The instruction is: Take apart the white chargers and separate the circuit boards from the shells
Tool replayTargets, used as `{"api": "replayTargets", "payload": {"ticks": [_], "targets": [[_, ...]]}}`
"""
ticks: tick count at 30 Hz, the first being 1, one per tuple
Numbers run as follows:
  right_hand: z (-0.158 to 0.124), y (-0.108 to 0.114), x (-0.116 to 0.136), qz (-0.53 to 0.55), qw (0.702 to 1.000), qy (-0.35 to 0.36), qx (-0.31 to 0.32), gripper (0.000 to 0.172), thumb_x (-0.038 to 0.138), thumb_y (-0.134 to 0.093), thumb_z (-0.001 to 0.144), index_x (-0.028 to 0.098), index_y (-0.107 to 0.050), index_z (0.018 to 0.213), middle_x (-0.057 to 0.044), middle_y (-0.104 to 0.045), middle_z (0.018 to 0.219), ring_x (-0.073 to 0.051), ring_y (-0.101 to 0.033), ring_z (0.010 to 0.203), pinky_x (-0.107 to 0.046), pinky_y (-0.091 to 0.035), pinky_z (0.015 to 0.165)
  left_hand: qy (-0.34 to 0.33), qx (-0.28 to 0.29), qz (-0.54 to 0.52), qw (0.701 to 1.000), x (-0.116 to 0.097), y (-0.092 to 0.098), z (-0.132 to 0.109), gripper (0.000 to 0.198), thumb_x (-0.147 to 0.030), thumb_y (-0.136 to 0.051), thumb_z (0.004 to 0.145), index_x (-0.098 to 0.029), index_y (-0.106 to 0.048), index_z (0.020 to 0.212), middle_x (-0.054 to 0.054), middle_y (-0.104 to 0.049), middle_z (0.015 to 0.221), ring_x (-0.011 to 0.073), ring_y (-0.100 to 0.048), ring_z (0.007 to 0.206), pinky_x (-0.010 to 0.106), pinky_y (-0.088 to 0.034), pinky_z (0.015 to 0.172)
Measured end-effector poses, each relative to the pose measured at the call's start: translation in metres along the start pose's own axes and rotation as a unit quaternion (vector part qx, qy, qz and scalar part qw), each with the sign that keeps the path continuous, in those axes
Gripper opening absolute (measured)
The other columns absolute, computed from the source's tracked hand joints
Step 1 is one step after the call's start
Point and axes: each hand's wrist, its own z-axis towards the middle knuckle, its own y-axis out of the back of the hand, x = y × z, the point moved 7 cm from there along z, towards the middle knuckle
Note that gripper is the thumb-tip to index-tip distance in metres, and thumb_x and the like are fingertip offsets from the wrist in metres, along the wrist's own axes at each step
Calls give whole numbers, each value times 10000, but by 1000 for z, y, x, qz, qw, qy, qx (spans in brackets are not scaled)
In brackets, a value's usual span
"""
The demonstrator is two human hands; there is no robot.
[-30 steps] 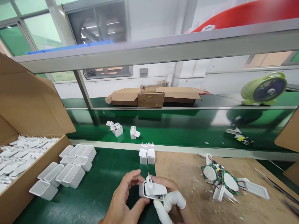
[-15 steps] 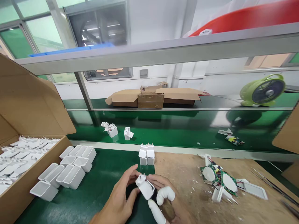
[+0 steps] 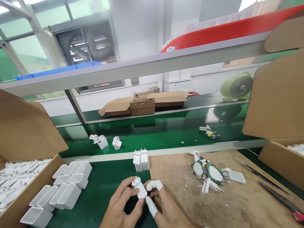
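A white plug charger [image 3: 140, 190] with two prongs at its upper end is held low in the middle of the head view. My left hand [image 3: 122, 204] pinches it from the left between thumb and fingers. White finger cots cover the thumb and index finger of my right hand [image 3: 165, 205], which closes on the charger's right side and lower corner. Just beyond my hands, two similar white chargers [image 3: 141, 161] stand side by side, prongs up. To the left, several open white housings [image 3: 68, 194] sit in rows on the green mat.
A cardboard box [image 3: 51, 164] of white parts stands left; another box [image 3: 280, 161] is right. Green circuit boards [image 3: 209, 171] with white parts lie on the brown board [image 3: 175, 202]. Tweezers [image 3: 261, 175] and red-handled pliers [image 3: 280, 199] lie right. A shelf beam [image 3: 142, 71] crosses above.
The camera view has turned to the right, bringing the right box and red-handled pliers into view. My hands have turned the charger and now grip its sides, the right finger cots pressing against it.
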Motion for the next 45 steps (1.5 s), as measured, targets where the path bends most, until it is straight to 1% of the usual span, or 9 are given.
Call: {"api": "replayTargets", "payload": {"ticks": [8,14,19,23,27,31,35,41,45], "targets": [[1,0,4,-66,997,-30,24,238,259,-511,963,266,-612,1178,-63,-731,1057,-263,-717,1003,-404,-569,923,68,13,7,998,2,-12,-8,147,-309,-662,1020,-240,-681,1148,174,-665,1354,289,-747,1183,371,-655,957],[19,27,-6,-41,998,-3,-52,315,243,-445,953,222,-580,1237,-109,-690,1143,-263,-692,1060,-423,-551,992,224,13,-23,974,71,1,11,280,-449,-728,927,-264,-731,1137,149,-660,1460,378,-635,1378,591,-514,1168],[39,38,-38,6,998,-58,-30,773,196,-530,858,144,-374,1612,-154,-666,1355,-250,-699,1061,-413,-543,1049,259,18,-119,958,113,-4,48,361,-478,-754,835,-203,-719,1065,200,-642,1481,385,-651,1347,564,-535,1141],[46,31,-42,-13,999,-28,40,881,169,-550,824,162,-345,1680,-149,-667,1380,-266,-674,1161,-427,-519,1094,240,34,-150,959,114,-23,60,407,-514,-779,813,-189,-707,1048,214,-626,1492,348,-716,1256,480,-606,1058],[45,33,-38,-24,1000,5,14,816,150,-542,816,177,-431,1624,-156,-664,1420,-280,-644,1270,-444,-502,1125,222,11,-128,967,97,-18,48,396,-479,-749,883,-210,-703,1170,199,-520,1603,369,-551,1470,502,-562,1123],[42,40,-31,-33,998,39,-45,483,147,-517,817,204,-668,1272,-117,-759,1153,-280,-719,1064,-427,-573,1011,188,-1,-2,982,74,18,27,387,-404,-645,997,-274,-653,1362,152,-541,1597,344,-553,1476,557,-549,1137],[41,40,-20,-88,992,83,-46,210,201,-489,896,230,-667,1003,-131,-755,1074,-313,-724,1027,-471,-585,996,179,-15,128,975,68,81,9,410,-431,-602,1021,-275,-633,1399,151,-569,1578,366,-544,1484,619,-519,1162],[42,32,-16,-138,980,143,-26,373,172,-454,867,210,-640,1187,-152,-733,1152,-318,-726,1056,-475,-597,961,285,-165,217,919,90,221,-33,644,-661,-574,948,-167,-592,1360,182,-671,1367,336,-702,1245,507,-625,1026],[45,30,-18,-134,981,138,-19,333,197,-463,874,226,-650,1148,-135,-738,1092,-309,-733,992,-456,-612,903,345,-174,269,882,93,266,-75,706,-788,-640,816,-152,-723,1112,140,-728,1028,355,-749,907,557,-644,870]]}}
